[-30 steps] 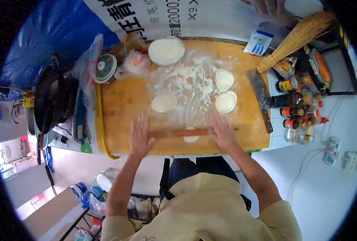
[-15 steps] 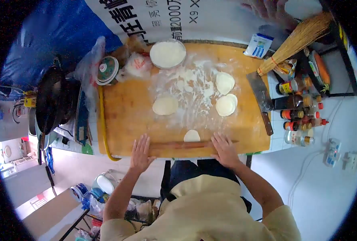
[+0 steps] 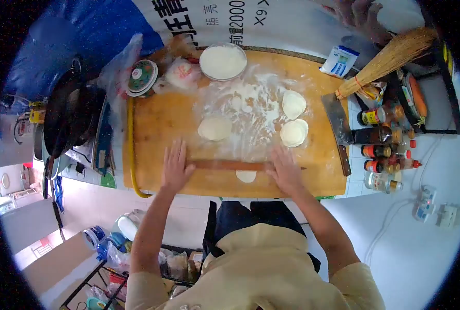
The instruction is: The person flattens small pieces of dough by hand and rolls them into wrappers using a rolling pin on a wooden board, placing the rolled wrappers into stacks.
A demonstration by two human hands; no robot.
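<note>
A wooden rolling pin (image 3: 227, 165) lies crosswise over a small round of dough (image 3: 246, 177), whose near part shows below it. My left hand (image 3: 175, 166) rests flat at the pin's left end, fingers stretched forward. Slightly blurred, my right hand (image 3: 285, 171) lies over the right part of the pin with its fingers extended; the pin's thin tip sticks out beyond it. Farther up the floured wooden board (image 3: 155, 124) lie a flat piece of dough (image 3: 214, 128) and two small piles of dough rounds, an upper pile (image 3: 294, 105) and a lower pile (image 3: 293, 133).
A bowl of flour (image 3: 223, 61) stands at the board's back edge, beside a plastic bag (image 3: 182, 74) and a lidded container (image 3: 141, 78). A cleaver (image 3: 337, 132) lies along the right side. Beyond it are several sauce bottles (image 3: 377, 135) and a straw broom (image 3: 387, 59).
Both hands have pushed the rolling pin forward, away from my body. It now crosses the far part of the dough round instead of its near edge. The camera view has shifted slightly.
</note>
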